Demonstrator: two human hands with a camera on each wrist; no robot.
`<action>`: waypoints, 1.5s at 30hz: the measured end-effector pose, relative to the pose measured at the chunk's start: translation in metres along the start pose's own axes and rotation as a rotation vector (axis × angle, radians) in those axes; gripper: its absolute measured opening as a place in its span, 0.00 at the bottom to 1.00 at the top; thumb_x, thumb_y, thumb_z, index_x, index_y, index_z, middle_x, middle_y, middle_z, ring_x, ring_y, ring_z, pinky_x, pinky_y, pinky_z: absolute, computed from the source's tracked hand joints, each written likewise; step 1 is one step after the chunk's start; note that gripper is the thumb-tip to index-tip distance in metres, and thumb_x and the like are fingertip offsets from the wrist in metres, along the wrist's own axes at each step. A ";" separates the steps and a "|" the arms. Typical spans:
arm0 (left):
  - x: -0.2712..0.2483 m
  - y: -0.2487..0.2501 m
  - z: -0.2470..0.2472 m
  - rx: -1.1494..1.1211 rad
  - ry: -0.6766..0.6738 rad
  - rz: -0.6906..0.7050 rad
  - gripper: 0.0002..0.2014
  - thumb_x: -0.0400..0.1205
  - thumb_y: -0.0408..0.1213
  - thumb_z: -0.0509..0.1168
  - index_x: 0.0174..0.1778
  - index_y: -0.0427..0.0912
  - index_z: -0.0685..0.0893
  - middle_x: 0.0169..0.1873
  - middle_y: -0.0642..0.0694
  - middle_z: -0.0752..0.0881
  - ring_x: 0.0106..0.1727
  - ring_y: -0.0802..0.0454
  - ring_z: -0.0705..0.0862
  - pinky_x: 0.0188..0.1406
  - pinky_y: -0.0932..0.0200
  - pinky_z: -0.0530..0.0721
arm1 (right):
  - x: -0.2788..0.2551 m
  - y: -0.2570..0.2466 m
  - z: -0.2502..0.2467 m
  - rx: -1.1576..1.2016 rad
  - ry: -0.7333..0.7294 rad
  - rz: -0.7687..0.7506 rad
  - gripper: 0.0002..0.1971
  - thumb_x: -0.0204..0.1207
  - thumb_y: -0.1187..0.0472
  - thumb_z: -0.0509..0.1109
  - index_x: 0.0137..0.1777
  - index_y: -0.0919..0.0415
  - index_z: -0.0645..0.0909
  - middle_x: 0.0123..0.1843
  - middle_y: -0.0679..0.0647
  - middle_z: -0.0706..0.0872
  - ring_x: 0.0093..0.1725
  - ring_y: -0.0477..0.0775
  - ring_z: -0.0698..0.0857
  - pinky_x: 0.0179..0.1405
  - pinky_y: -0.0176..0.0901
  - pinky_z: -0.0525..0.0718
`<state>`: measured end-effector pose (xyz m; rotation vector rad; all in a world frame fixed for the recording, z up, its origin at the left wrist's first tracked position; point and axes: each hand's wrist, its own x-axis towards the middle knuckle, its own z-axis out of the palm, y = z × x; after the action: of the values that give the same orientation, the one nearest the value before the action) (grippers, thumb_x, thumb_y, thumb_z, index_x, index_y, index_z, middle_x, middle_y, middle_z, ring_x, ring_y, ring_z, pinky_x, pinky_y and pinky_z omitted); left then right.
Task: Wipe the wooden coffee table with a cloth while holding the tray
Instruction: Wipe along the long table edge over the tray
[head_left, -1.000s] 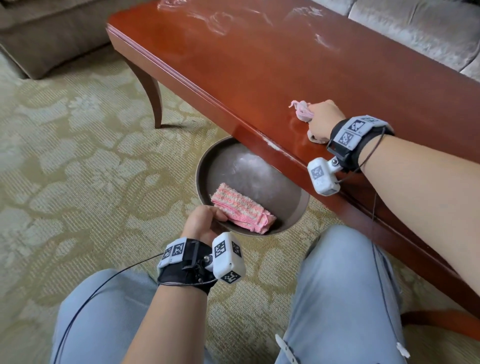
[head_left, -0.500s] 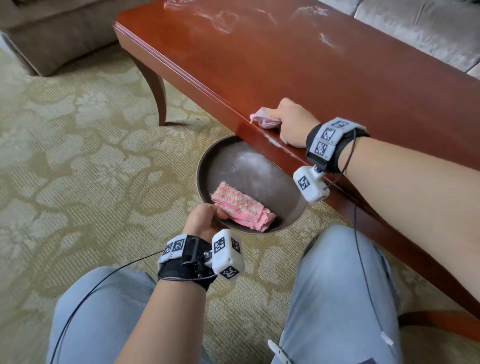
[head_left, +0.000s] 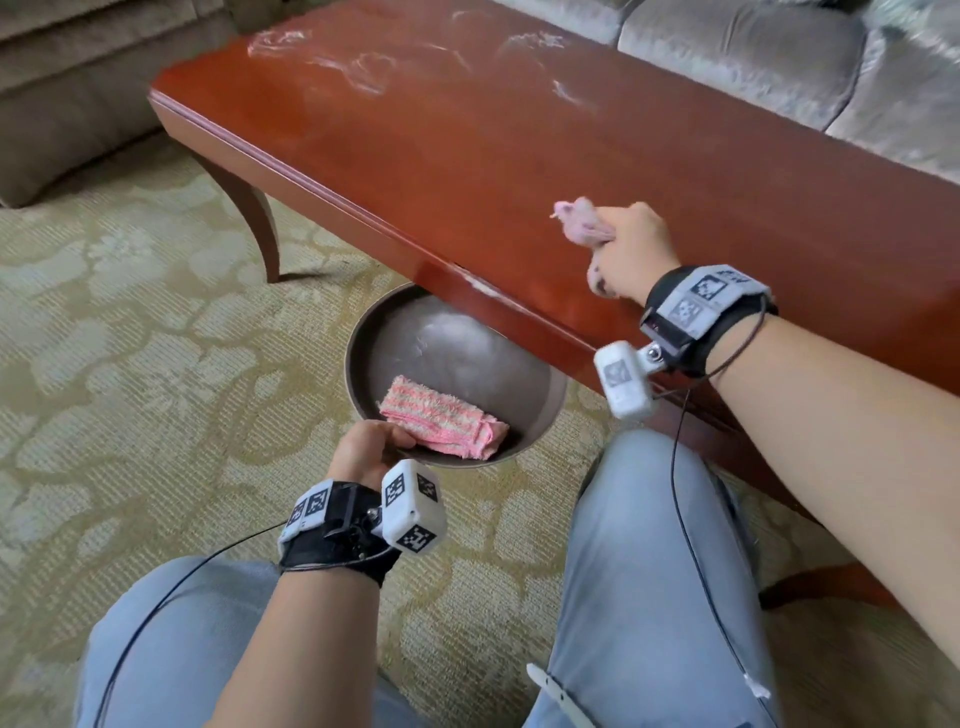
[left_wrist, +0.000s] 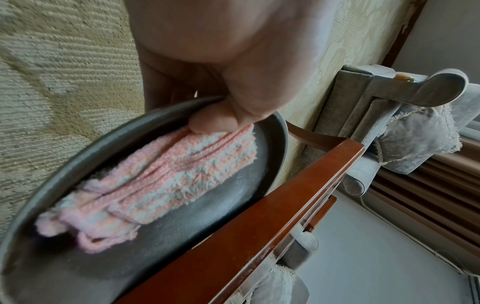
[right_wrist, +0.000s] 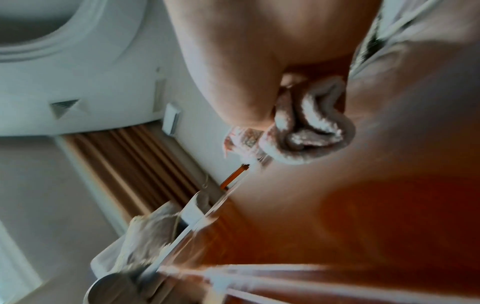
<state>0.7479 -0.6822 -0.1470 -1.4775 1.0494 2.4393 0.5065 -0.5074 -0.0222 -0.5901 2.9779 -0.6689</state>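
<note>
Right hand (head_left: 631, 249): fingers curled into a fist round a bunched pale pink cloth (head_left: 582, 221), pressed down on the top of the wooden coffee table (head_left: 441, 171), near its front edge. One tuft of cloth sticks out past my knuckles to the left, another below the heel of the hand. The right wrist view is blurred; it seems to show the folds of cloth wadded under my palm.

Left hand (head_left: 371, 449): clamped on the near rim of the round dark tray (head_left: 358, 332), thumb over the lip and inside, fingers underneath as far as I can tell. Thumb tip (left_wrist: 213, 122) touches the corner of a folded pink-and-white striped towel (head_left: 441, 423) lying in the tray. Tray held just below the table's front edge, its far part hidden under the tabletop, over the patterned carpet (head_left: 130, 338).

White smears show on the far end of the tabletop. Grey sofa (head_left: 753, 57) beyond the table.
</note>
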 end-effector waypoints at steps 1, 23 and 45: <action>0.000 0.000 0.000 -0.006 -0.002 -0.005 0.10 0.62 0.21 0.52 0.28 0.42 0.66 0.23 0.43 0.75 0.27 0.42 0.76 0.30 0.55 0.83 | 0.002 0.009 -0.005 -0.095 -0.007 0.040 0.11 0.70 0.76 0.59 0.37 0.60 0.78 0.43 0.59 0.76 0.49 0.61 0.80 0.39 0.39 0.78; -0.011 0.013 -0.002 -0.051 -0.035 -0.078 0.15 0.75 0.19 0.48 0.29 0.43 0.65 0.27 0.44 0.72 0.22 0.44 0.75 0.15 0.63 0.80 | 0.008 -0.035 0.041 -0.419 -0.182 0.103 0.16 0.77 0.65 0.68 0.64 0.64 0.79 0.66 0.62 0.74 0.59 0.63 0.82 0.50 0.46 0.79; 0.004 0.019 -0.014 0.018 -0.106 -0.085 0.12 0.72 0.19 0.52 0.29 0.42 0.68 0.27 0.43 0.75 0.27 0.44 0.77 0.39 0.51 0.83 | -0.048 -0.055 0.051 0.021 -0.026 0.090 0.07 0.63 0.67 0.56 0.31 0.57 0.74 0.37 0.57 0.76 0.37 0.64 0.80 0.30 0.48 0.78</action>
<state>0.7486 -0.7057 -0.1449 -1.3424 0.9654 2.4129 0.5759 -0.5562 -0.0483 -0.4564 2.9488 -0.6791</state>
